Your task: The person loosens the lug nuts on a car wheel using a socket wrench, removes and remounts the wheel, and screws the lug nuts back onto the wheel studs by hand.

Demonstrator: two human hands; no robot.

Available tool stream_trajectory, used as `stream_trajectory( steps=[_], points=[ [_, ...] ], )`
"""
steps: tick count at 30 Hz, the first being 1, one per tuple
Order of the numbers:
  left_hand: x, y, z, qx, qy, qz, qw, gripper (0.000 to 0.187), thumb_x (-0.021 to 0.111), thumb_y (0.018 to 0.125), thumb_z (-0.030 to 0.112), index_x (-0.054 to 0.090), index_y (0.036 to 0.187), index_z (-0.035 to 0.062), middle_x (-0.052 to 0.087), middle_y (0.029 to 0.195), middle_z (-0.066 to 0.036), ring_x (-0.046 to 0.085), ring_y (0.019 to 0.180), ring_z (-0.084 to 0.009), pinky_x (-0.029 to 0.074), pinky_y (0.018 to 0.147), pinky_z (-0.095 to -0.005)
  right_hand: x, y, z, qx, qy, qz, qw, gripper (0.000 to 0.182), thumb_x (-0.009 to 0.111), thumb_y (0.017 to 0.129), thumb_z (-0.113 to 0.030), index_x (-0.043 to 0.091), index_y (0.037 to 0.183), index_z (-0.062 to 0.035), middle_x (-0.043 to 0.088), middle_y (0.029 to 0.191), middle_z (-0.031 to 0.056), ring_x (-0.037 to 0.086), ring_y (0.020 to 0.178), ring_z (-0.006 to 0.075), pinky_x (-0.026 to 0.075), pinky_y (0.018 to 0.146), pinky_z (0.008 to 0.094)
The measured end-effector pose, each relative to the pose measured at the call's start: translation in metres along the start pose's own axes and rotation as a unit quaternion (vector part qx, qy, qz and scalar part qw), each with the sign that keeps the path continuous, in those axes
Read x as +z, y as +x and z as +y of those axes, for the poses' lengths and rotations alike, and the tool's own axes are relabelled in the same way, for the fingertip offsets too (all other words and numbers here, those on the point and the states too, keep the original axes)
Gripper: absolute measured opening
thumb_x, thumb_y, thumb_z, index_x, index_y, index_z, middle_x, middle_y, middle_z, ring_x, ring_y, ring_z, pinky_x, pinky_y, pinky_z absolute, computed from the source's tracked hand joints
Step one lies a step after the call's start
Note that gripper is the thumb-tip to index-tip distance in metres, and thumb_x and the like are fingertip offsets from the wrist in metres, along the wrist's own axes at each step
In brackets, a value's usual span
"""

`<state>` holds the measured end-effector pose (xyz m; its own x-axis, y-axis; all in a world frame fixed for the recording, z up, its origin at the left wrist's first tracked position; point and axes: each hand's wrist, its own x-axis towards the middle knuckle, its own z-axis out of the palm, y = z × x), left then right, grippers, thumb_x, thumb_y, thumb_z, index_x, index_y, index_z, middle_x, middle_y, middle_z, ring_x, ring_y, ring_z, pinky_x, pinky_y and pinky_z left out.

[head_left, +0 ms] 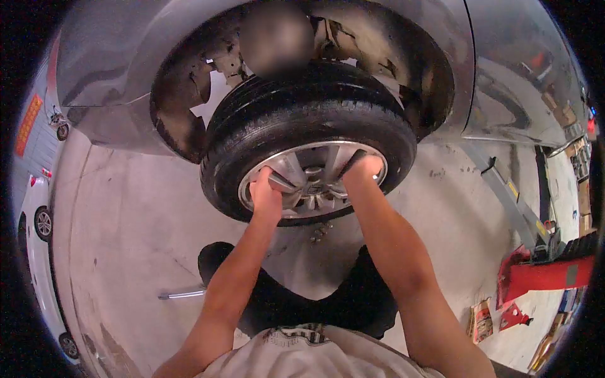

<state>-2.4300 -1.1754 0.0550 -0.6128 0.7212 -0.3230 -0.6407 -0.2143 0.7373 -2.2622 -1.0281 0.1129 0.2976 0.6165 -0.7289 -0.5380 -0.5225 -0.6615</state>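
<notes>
A car wheel with a black tyre and a silver alloy rim sits in the wheel arch of a grey car. My left hand grips the left side of the rim, its fingers hooked into a gap between spokes. On the opposite side my right hand reaches through another gap and holds the rim, with most of its fingers hidden. Several small metal pieces that look like lug nuts lie on the floor just below the tyre.
A long metal bar, perhaps a wrench, lies on the floor to the left. At right stand a grey lift arm and a red piece of equipment. White cars are parked far left. The car's fender overhangs the wheel.
</notes>
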Motion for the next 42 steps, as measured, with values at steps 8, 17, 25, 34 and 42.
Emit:
stream_trajectory(
  steps=[8, 17, 25, 34, 42],
  points=[
    [0.024, -0.003, 0.012, 0.023, -0.095, 0.035, 0.995, 0.035, 0.068, 0.092, 0.013, 0.060, 0.126, 0.0049, 0.066, 0.121, -0.004, 0.065, 0.109, -0.0196, 0.053, 0.092, -0.0361, -0.003, 0.011, -0.004, 0.031, 0.212, -0.080, 0.974, 0.057, 0.030, 0.100, -0.036, 0.058, 0.144, -0.0114, 0.057, 0.147, 0.0037, 0.054, 0.131, 0.0217, 0.042, 0.108, 0.0327],
    [0.034, -0.025, 0.030, 0.010, -0.069, 0.044, 0.997, 0.029, 0.064, 0.094, 0.015, 0.061, 0.120, 0.0030, 0.066, 0.117, -0.004, 0.066, 0.107, -0.0187, 0.054, 0.088, -0.0359, -0.011, -0.054, -0.028, 0.009, 0.281, -0.115, 0.953, 0.056, 0.033, 0.099, -0.036, 0.056, 0.144, -0.0103, 0.056, 0.148, 0.0101, 0.056, 0.131, 0.0312, 0.044, 0.111, 0.0412],
    [0.076, -0.018, 0.042, 0.090, -0.078, 0.039, 0.992, 0.028, 0.065, 0.093, 0.027, 0.064, 0.112, 0.0057, 0.070, 0.108, -0.006, 0.069, 0.098, -0.0222, 0.057, 0.085, -0.0401, 0.001, -0.060, -0.047, -0.068, 0.333, -0.178, 0.923, 0.049, 0.030, 0.101, -0.029, 0.058, 0.132, -0.0031, 0.062, 0.132, 0.0167, 0.062, 0.117, 0.0345, 0.051, 0.104, 0.0480],
    [0.091, 0.054, 0.023, 0.154, -0.092, -0.010, 0.984, 0.028, 0.066, 0.092, 0.017, 0.062, 0.112, -0.0013, 0.069, 0.108, -0.007, 0.068, 0.098, -0.0204, 0.057, 0.084, -0.0388, 0.045, 0.009, -0.034, -0.091, 0.383, -0.197, 0.898, 0.053, 0.031, 0.101, -0.032, 0.058, 0.139, -0.0062, 0.060, 0.141, 0.0130, 0.060, 0.124, 0.0340, 0.048, 0.108, 0.0481],
    [0.083, 0.091, 0.001, 0.096, -0.134, 0.048, 0.985, 0.044, 0.065, 0.088, 0.004, 0.057, 0.131, 0.0030, 0.064, 0.128, -0.006, 0.063, 0.114, -0.0222, 0.051, 0.099, -0.0374, 0.075, 0.037, -0.030, -0.092, 0.421, -0.204, 0.879, 0.051, 0.032, 0.104, -0.034, 0.057, 0.141, -0.0094, 0.059, 0.142, 0.0107, 0.057, 0.126, 0.0324, 0.047, 0.110, 0.0472]
  ],
)
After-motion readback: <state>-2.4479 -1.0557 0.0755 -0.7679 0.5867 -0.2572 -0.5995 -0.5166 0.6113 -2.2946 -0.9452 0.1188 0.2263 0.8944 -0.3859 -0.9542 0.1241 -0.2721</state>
